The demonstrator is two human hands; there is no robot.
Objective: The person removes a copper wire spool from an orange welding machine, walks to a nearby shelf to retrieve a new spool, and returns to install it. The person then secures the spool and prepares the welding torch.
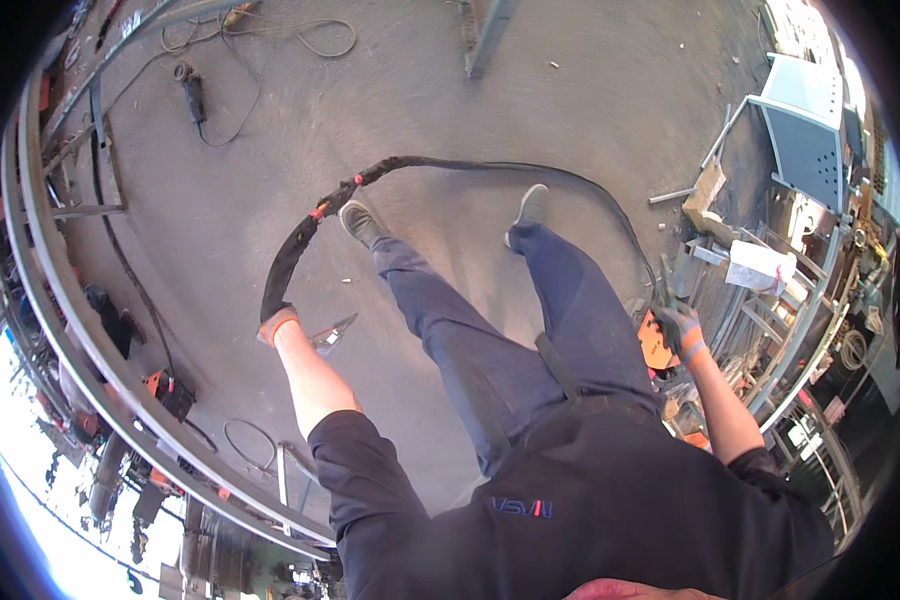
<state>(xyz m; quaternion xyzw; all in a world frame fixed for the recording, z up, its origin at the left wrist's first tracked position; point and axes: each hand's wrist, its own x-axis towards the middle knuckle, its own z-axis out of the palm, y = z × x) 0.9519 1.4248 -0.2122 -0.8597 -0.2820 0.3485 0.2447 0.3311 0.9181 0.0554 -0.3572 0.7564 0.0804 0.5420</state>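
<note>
While left fingers [276,322] wrap one black cable [289,262], cannot tell whether right fingers [668,316] grip; two shoes [532,205] nearby.

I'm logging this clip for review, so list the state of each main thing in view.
Left hand: gloved, closed around the black cable.
Right hand: gloved, at the cable's thinner end; grip unclear.
Black cable: bowed in a wide arc, thick at left.
Grinder-like tool: lying on the floor; on or off cannot be told.
White sheet: lying on the piled scrap.
</note>
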